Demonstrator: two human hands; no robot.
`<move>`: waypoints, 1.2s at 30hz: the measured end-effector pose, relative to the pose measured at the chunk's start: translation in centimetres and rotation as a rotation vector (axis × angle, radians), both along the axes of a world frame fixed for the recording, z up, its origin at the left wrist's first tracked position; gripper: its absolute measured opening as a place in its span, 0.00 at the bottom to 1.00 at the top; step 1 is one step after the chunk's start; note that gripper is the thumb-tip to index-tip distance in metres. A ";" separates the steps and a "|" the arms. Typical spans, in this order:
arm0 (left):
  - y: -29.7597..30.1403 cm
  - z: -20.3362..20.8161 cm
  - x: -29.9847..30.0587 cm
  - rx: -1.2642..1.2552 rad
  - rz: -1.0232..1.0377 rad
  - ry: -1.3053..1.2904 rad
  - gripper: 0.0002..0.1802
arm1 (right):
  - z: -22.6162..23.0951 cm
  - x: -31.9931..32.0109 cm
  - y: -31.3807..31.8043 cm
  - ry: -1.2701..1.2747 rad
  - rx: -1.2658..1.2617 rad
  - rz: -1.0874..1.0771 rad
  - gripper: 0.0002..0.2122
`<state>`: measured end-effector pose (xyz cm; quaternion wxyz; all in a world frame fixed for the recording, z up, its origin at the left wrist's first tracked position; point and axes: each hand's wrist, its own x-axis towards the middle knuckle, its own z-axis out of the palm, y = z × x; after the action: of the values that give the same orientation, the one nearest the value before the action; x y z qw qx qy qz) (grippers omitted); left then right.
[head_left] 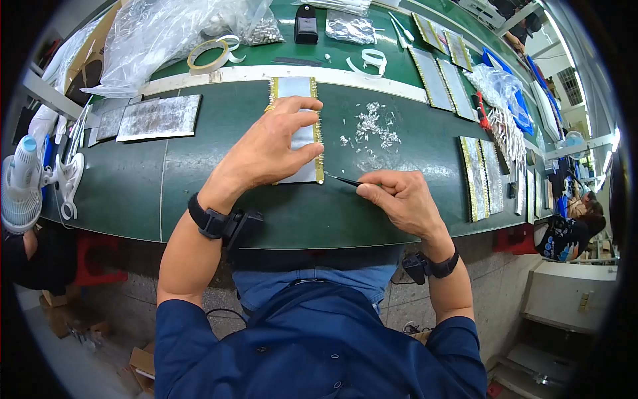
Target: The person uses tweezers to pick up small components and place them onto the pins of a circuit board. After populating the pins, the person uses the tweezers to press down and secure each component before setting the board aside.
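Observation:
A long grey panel with gold, toothed side strips (296, 87) lies lengthwise on the green table in front of me. Across its middle rests my left hand (287, 139), fingers spread over the right strip and holding nothing. My right hand (399, 199) pinches a pair of dark, fine-tipped tweezers (345, 180). Their tips reach the panel's lower right corner; whether they grip anything there is too small to tell. Just right of the panel, a loose scatter of tiny whitish slivers (377, 126) lies on the table.
Dark-edged metal plates (159, 118) lie at left, by a small white fan (22, 179). More gold-edged panels (473, 179) lie at right. A tape roll (207, 57), plastic bags (166, 40) and a black pouch (306, 25) sit at the back. People are at both sides.

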<state>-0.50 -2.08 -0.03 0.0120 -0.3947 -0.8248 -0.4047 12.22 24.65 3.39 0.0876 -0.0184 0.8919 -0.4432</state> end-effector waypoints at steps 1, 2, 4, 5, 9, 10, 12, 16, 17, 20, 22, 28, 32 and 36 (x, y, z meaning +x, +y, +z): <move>0.0 0.0 0.0 0.002 -0.005 0.003 0.23 | 0.0 0.0 0.0 -0.001 0.000 0.000 0.11; 0.0 0.1 0.1 0.005 -0.010 0.005 0.23 | 0.0 0.0 0.1 -0.007 0.000 -0.001 0.11; 0.0 0.1 0.1 0.001 -0.023 0.002 0.23 | 0.0 -0.1 0.1 -0.019 0.001 -0.003 0.11; -0.1 0.2 0.1 -0.002 -0.034 -0.001 0.22 | 0.0 -0.1 0.1 -0.021 0.000 -0.003 0.11; -0.1 0.2 0.2 -0.019 -0.044 -0.013 0.22 | -0.3 -0.3 0.1 -0.019 0.033 0.001 0.10; -0.1 0.2 0.2 -0.026 -0.043 -0.017 0.21 | -0.8 -0.3 0.1 0.072 0.048 0.023 0.10; -0.1 0.1 0.1 -0.034 -0.047 -0.018 0.22 | -1.6 -0.3 0.1 0.253 0.078 0.066 0.08; -0.1 -0.2 0.1 -0.055 -0.050 0.002 0.22 | -2.1 -1.0 0.7 0.693 0.455 0.277 0.10; -0.1 -0.3 0.2 -0.060 -0.044 0.023 0.21 | -2.3 -1.0 0.7 0.693 0.455 0.276 0.10; 0.0 -0.3 0.3 -0.064 -0.041 0.047 0.20 | -2.9 -1.0 0.5 0.910 0.533 0.292 0.13; -0.1 -0.2 0.4 -0.067 -0.042 0.053 0.20 | -2.8 -0.8 0.5 0.910 0.536 0.304 0.12; -0.1 0.1 0.1 -0.047 -0.055 0.038 0.24 | -2.1 -0.6 0.3 0.364 0.144 0.118 0.09; -0.2 0.2 0.2 -0.035 -0.063 -0.005 0.24 | -0.1 -1.5 1.3 -0.298 -0.238 -0.064 0.11; -0.2 0.0 0.2 -0.054 -0.071 -0.014 0.25 | -0.3 -3.2 2.7 -0.453 -0.334 -0.010 0.13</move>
<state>-0.31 -2.24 -0.04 -0.0189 -0.4212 -0.8209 -0.3852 9.05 27.31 3.06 0.2782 0.0712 0.7643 -0.5774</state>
